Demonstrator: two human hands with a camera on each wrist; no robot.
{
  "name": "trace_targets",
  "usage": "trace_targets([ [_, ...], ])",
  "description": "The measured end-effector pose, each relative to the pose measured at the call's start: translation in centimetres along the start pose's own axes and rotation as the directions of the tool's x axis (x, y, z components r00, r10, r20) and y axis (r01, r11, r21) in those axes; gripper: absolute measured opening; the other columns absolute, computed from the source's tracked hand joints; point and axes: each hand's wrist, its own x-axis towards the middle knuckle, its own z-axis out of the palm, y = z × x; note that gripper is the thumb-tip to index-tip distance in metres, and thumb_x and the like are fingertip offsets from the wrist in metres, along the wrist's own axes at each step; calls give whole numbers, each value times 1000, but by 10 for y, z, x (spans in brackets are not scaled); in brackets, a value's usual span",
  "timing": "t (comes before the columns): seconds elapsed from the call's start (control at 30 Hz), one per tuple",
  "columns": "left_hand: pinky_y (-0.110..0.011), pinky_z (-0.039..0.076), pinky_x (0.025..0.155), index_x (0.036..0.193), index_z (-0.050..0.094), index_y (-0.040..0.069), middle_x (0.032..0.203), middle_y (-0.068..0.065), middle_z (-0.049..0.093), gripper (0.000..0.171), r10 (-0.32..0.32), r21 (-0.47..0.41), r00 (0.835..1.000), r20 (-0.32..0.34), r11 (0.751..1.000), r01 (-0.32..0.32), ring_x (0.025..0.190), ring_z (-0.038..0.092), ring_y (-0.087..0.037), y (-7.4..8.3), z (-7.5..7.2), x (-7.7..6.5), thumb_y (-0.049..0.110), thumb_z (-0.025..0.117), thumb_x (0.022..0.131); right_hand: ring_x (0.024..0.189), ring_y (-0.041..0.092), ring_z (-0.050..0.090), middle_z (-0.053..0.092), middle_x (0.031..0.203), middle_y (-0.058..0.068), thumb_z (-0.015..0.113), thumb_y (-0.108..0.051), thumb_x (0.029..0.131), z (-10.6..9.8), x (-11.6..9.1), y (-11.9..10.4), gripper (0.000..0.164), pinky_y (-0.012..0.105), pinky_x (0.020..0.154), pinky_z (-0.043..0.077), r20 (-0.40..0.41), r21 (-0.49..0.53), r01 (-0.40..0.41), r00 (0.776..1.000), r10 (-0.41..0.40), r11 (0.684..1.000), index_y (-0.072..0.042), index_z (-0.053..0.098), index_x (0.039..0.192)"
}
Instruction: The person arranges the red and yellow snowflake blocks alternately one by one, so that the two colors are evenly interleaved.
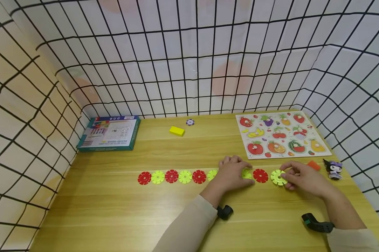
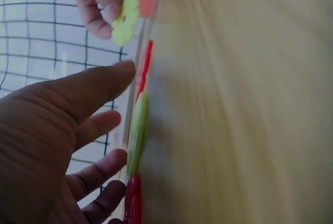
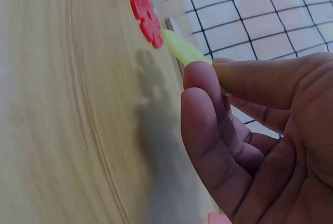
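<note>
A row of red and yellow-green notched plastic discs (image 1: 185,177) runs across the wooden table, colours alternating. Over the right part of this row is my left hand (image 1: 232,175), its fingers spread and loosely bent, hiding some discs. In the left wrist view the left thumb and fingers (image 2: 99,169) stand beside the row with nothing pinched. My right hand (image 1: 304,179) pinches a yellow-green notched disc (image 1: 276,177) between thumb and fingertips. That disc is tilted just above the table in the right wrist view, close to the row's rightmost red disc (image 3: 145,17).
Behind the hands lies a fruit puzzle board (image 1: 287,134). An orange-red block (image 1: 314,165) and a small figurine (image 1: 333,169) stand at the right. Farther back are a yellow block (image 1: 177,131), a chip (image 1: 190,122) and a boxed set (image 1: 109,133). Black netting (image 1: 189,63) encloses the table.
</note>
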Motion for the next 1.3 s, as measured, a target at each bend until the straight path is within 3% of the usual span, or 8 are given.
trace_targets([
  [0.2, -32, 26, 80, 122, 53, 48, 111, 11, 43, 53, 32, 109, 998, 60, 993, -39, 100, 32, -13, 18, 4, 16, 68, 59, 73, 72, 26, 64, 57, 84, 16, 58, -26, 92, -5, 4, 3, 41, 34, 64, 53, -24, 18, -31, 999, 31, 999, 0, 44, 120],
  [0.37, -32, 27, 78, 117, 56, 51, 111, 10, 43, 46, 15, 169, 997, 74, 985, -28, 100, 33, -14, 24, 6, 21, 68, 57, 74, 72, 27, 64, 56, 82, 16, 60, -24, 90, -2, 8, 1, 44, 34, 63, 53, -1, 64, -48, 999, 48, 997, 1, 43, 122],
  [0.5, -31, 28, 78, 114, 59, 49, 110, 9, 43, 41, 0, 148, 998, 62, 989, -10, 100, 34, -13, 22, 5, 20, 64, 60, 76, 72, 26, 64, 55, 81, 16, 61, -24, 90, 0, 11, 2, 44, 34, 63, 53, 0, 62, -55, 998, 55, 997, 0, 43, 122],
  [1.0, -30, 26, 76, 109, 61, 48, 104, 11, 39, 41, -21, 53, 997, 70, 998, 17, 94, 32, -12, 12, 9, 24, 65, 63, 72, 55, 22, 58, 59, 65, 8, 65, -35, 86, 2, 33, 0, 40, 33, 54, 48, 3, -170, -73, 997, 75, 983, -6, 52, 110],
  [1.3, -30, 26, 75, 109, 61, 48, 103, 11, 39, 40, -17, 56, 998, 63, 998, 13, 93, 32, -11, 14, 9, 23, 64, 63, 72, 52, 22, 55, 55, 61, 9, 68, -27, 85, 4, 35, -5, 38, 34, 51, 48, 38, -119, -60, 997, 65, 991, -2, 48, 106],
])
